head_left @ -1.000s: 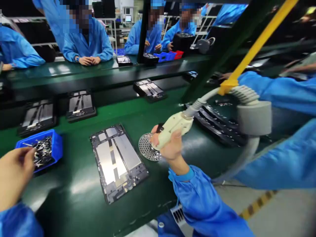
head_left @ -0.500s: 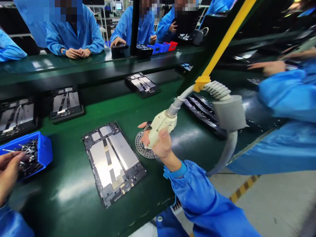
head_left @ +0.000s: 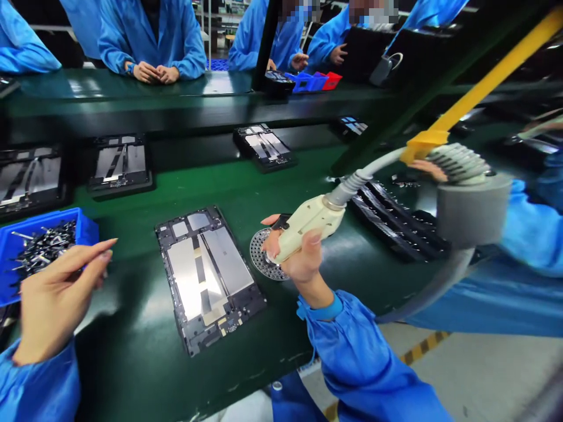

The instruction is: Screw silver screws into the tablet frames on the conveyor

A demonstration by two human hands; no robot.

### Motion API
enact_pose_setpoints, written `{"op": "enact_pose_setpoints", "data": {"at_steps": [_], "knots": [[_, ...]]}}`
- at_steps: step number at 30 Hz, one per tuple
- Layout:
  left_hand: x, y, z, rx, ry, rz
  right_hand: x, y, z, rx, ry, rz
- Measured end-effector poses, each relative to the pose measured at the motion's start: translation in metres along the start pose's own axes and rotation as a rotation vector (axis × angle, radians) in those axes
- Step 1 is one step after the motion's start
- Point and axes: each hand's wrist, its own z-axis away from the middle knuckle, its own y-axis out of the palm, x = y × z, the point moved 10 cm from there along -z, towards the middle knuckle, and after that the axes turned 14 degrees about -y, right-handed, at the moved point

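An open tablet chassis (head_left: 209,275) with silver plates lies flat on the green belt (head_left: 132,351) in front of me. My right hand (head_left: 301,261) is wrapped round a cream electric screwdriver (head_left: 310,221), whose tip rests over a round perforated metal disc (head_left: 264,264) just right of the chassis. My left hand (head_left: 59,296) hovers left of the chassis beside a blue bin (head_left: 83,230) of small metal parts. Its fingertips are pinched together, and what they hold is too small to name.
More chassis sit on black trays at the back (head_left: 118,164) (head_left: 264,146). A stack of black trays (head_left: 396,220) lies to the right. The screwdriver's grey hose (head_left: 472,205) hangs from a yellow bar (head_left: 484,88). A co-worker's blue sleeve (head_left: 528,234) reaches in at right; people sit across the line.
My left hand has come out of the blue bin and moved right, toward the chassis, with fingertips pinched. My right hand stays on the screwdriver over the disc.
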Motion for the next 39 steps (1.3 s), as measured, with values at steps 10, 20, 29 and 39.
{"op": "enact_pose_setpoints", "data": {"at_steps": [10, 20, 29, 39], "knots": [[0.006, 0.037, 0.009, 0.279, -0.273, 0.074, 0.001, -0.003, -0.002, -0.052, 0.05, 0.094], [0.007, 0.057, 0.017, 0.378, -0.372, 0.137, 0.007, 0.0, -0.004, -0.013, -0.004, 0.1], [0.007, 0.061, 0.018, 0.4, -0.42, 0.226, 0.009, -0.004, -0.005, -0.017, -0.016, 0.112], [0.012, 0.073, 0.025, 0.427, -0.425, 0.342, 0.012, -0.003, -0.004, 0.009, -0.004, 0.188]]}}
